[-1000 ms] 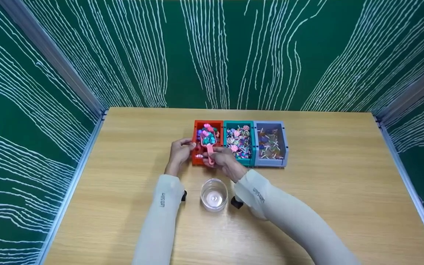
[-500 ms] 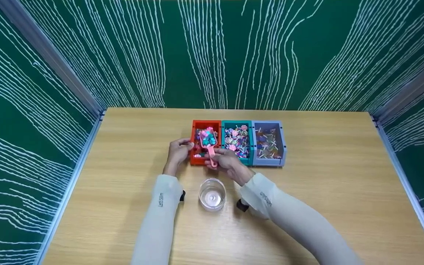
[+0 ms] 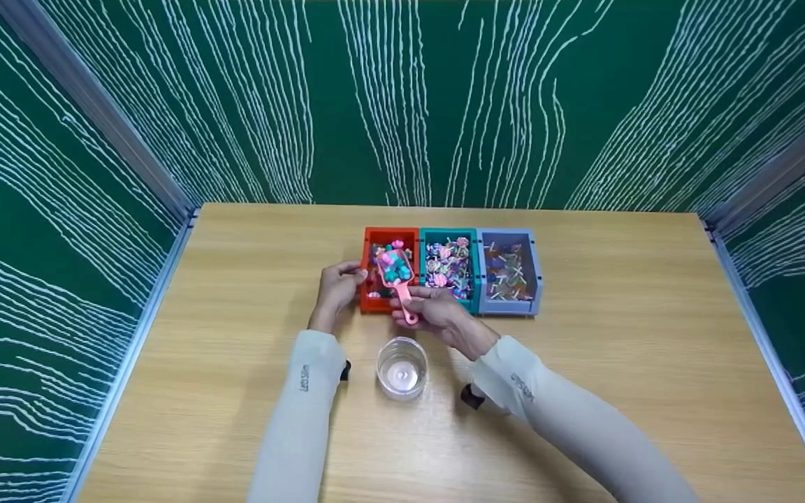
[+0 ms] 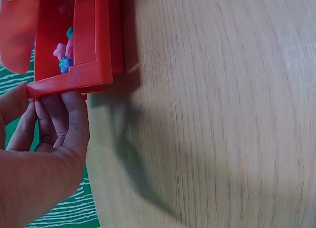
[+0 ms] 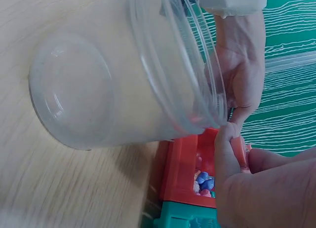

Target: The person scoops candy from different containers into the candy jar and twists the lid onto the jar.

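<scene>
My right hand (image 3: 441, 314) pinches the handle of a pink scoop (image 3: 404, 297) between thumb and fingers. Pink and teal shaped pieces (image 3: 395, 267) fill the scoop, which is over the red bin (image 3: 374, 306). On that bin's left side, my left hand (image 3: 338, 286) holds the wall; the left wrist view shows its fingers (image 4: 74, 114) against the outside below the rim. A few pink and blue pieces (image 4: 64, 62) lie inside the bin there. Nearer the person stands a clear, empty-looking plastic jar (image 3: 402, 377), which covers much of the right wrist view.
Right of the red bin, a teal bin (image 3: 472, 305) contains lollipop-like pieces and a lavender bin (image 3: 539, 293) contains pieces with white sticks. All three adjoin on the wooden table (image 3: 654, 349). Green white-lined walls (image 3: 458, 105) enclose the back and sides.
My right hand has drawn the loaded scoop slightly nearer the person, its handle end swinging to the right. The left hand keeps its hold on the red bin. The head view shifted slightly.
</scene>
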Tool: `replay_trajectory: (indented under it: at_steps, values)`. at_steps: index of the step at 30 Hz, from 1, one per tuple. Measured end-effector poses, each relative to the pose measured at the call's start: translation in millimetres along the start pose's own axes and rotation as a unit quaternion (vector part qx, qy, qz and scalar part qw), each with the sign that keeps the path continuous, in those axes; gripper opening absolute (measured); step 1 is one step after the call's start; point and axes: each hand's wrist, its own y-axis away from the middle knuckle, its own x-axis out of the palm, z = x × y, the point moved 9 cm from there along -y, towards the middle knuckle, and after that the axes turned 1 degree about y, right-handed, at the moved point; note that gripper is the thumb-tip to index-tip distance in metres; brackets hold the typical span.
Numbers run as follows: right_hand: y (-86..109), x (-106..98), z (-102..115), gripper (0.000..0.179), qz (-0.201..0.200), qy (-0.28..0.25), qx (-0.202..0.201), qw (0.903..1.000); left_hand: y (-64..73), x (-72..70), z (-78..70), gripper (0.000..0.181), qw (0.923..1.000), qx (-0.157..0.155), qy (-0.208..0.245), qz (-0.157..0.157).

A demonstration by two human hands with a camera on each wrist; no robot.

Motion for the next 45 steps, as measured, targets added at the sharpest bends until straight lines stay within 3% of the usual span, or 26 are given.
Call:
replay_trajectory:
  at_steps: [8,20,27,45]
  values:
    - [18.1,-6.6,5.8,0.047,0.013,0.021,0.011,0.9996,0.6,2.4,-2.4,0.030,0.9999,0.007,0.013,0.007]
    - [54.6,-11.2,7.2,0.046,0.063,0.060,-0.003,0.9962,-0.1,4.2,-0.5,0.030,0.9998,-0.016,0.012,0.002]
    - [76.4,-17.7,-3.0,0.037,0.087,0.097,0.002,0.9915,0.7,5.6,-0.3,0.031,0.9998,-0.017,0.006,0.002]
    - [110.7,-31.1,-24.7,0.042,0.134,0.165,0.016,0.9771,1.9,-0.1,2.3,0.033,0.9998,-0.018,-0.004,0.012]
